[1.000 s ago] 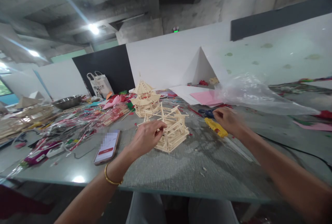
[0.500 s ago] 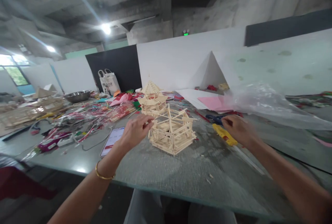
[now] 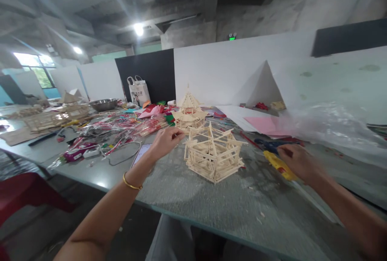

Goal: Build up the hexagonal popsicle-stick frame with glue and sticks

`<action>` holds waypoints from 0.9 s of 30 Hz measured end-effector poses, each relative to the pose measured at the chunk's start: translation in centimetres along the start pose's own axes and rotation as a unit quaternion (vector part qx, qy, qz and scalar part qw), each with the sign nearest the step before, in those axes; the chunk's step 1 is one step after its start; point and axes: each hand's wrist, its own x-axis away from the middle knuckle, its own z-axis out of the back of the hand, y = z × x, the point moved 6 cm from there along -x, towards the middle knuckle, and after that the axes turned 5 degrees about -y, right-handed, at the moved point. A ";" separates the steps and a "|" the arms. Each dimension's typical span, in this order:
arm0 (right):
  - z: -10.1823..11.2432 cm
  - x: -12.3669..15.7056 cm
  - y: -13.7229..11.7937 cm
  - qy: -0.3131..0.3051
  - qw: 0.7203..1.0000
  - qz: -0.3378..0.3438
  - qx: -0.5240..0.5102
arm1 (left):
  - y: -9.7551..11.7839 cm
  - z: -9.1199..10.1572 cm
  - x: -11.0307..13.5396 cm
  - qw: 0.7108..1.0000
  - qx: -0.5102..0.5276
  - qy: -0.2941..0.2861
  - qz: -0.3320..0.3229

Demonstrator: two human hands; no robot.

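Note:
A hexagonal model built of pale wooden sticks (image 3: 214, 155) stands on the grey table (image 3: 217, 208) in front of me. My left hand (image 3: 165, 142), a gold bangle on its wrist, hovers just left of the model with its fingers curled in; what they hold is hidden. At the right, my right hand (image 3: 295, 160) is closed over the rear of a yellow glue gun (image 3: 275, 163) lying on the table. Blue-handled scissors (image 3: 269, 145) lie just behind the gun.
A taller stick pagoda (image 3: 189, 112) stands behind the model. A phone (image 3: 142, 153) lies under my left wrist. Left of it lie red packets, cables and a metal bowl (image 3: 104, 104). A clear plastic sheet (image 3: 332, 128) and pink paper (image 3: 260, 124) lie at right. A red chair (image 3: 27, 192) stands at lower left.
My left hand has let go of the stick model and drawn back to its left. The view has swung leftward. My right hand stays at the glue gun.

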 end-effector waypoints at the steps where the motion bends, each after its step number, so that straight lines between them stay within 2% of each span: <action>1: 0.1 0.0 -0.1 -0.006 1.000 -0.002 -0.002 | 0.4 -0.1 -0.2 1.000 0.001 -0.007 -0.014; 7: 0.3 0.1 -0.4 -0.025 1.000 -0.015 -0.005 | 4.0 -1.8 -1.8 0.992 -0.040 -0.068 -0.096; 13: 0.5 0.2 -0.6 -0.027 1.000 -0.006 -0.003 | 7.0 -4.2 -3.5 0.966 -0.148 -0.146 -0.154; 20: 0.7 0.3 -1.0 -0.011 1.000 0.002 0.002 | 6.9 -5.4 -4.2 0.961 -0.191 -0.172 -0.104; 27: 0.5 0.4 -0.8 -0.006 1.000 0.008 0.007 | 6.6 -5.5 -4.2 0.968 -0.173 -0.153 -0.097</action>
